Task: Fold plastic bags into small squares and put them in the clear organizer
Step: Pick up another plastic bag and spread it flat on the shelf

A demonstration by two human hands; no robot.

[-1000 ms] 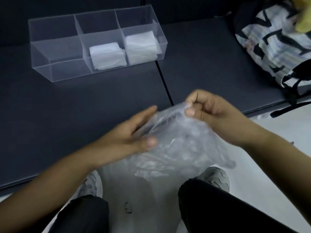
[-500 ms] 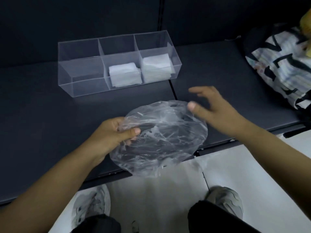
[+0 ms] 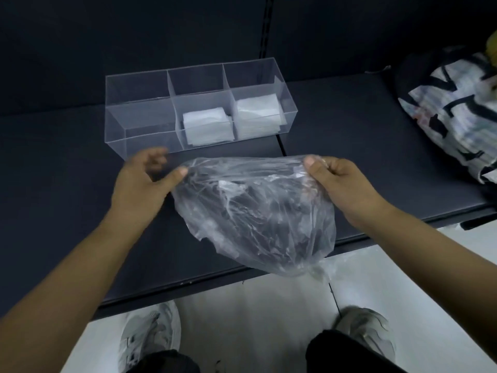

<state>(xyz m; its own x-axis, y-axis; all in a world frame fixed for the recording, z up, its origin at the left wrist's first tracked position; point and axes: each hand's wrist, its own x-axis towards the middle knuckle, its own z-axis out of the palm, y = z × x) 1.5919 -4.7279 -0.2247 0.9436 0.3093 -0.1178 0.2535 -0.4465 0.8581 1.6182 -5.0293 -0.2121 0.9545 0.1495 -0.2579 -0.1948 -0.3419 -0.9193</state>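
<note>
Right hand (image 3: 347, 184) now joins left hand (image 3: 139, 184), both pinching the unfolded plastic bag (image 3: 255, 216) before the clear organizer (image 3: 139, 125), where two compartments already hold folded squares (image 3: 207, 127).

Organizer (image 3: 139, 122) behind bag (image 3: 255, 211); tote (image 3: 451, 111) far R.

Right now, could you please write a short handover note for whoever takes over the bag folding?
Left hand: thumb at the clear bag's left top corner; fingers blurred, grip unclear.
Right hand: pinches the bag's right top corner.
Bag: unfolded and crumpled, stretched between the hands above the dark surface, in front of the clear organizer.
Done: folded squares lie in the organizer's middle and right compartments.
Left: flatten this bag, fold it small, put it in the organizer.
</note>
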